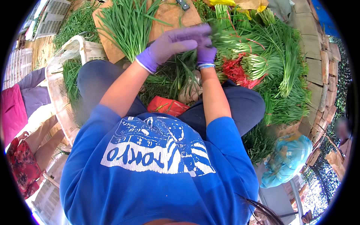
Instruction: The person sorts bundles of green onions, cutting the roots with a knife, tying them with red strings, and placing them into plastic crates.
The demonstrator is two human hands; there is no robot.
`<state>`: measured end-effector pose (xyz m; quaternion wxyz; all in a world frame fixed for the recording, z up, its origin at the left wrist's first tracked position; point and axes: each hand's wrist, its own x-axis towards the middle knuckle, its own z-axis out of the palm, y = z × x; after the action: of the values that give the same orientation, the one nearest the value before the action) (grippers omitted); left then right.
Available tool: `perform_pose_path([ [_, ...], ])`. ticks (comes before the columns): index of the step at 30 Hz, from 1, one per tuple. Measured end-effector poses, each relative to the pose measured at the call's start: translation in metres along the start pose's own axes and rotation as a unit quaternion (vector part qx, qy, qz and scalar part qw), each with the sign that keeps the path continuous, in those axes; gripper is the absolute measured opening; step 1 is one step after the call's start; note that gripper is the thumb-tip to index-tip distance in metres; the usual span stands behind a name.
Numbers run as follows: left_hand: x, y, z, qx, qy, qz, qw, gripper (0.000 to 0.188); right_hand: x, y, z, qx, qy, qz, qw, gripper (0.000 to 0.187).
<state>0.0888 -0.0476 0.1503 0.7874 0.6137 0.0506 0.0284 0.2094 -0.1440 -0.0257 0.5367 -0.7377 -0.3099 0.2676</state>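
Note:
Both my hands wear purple gloves and meet above my lap. My left hand reaches across with its fingers stretched out over the right one. My right hand is curled around a bunch of garlic chives, whose stalks are smeared by motion. Part of that grip is hidden behind the left fingers. Loose garlic chives lie on a wooden board, just beyond my left hand. Right of my right hand are tied garlic chive bundles and a tangle of red ties.
A black-handled knife lies at the board's far edge. A white plastic crate stands on the left, near people's clothed legs. A red packet sits between my legs. A blue plastic bag is at the right, beside a brick edge.

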Motion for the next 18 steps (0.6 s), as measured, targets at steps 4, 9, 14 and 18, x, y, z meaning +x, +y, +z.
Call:
perform_pose_path([
  [4,-0.021,-0.034,0.036,0.515,0.256,-0.022,0.818,0.122,-0.045,-0.175,-0.028,0.35,0.288,-0.005,0.891,0.024],
  [9,-0.038,-0.078,0.071,0.47,0.362,-0.065,0.803,0.112,-0.14,-0.229,-0.07,0.457,0.3,-0.029,0.837,0.029],
  [14,-0.064,-0.177,0.041,0.334,0.236,-0.091,0.908,0.052,-0.196,-0.243,-0.108,0.471,0.314,-0.049,0.823,0.033],
  [18,-0.079,-0.128,0.047,0.55,0.117,-0.083,0.823,0.031,-0.218,-0.213,-0.143,0.468,0.309,-0.028,0.828,0.035],
])
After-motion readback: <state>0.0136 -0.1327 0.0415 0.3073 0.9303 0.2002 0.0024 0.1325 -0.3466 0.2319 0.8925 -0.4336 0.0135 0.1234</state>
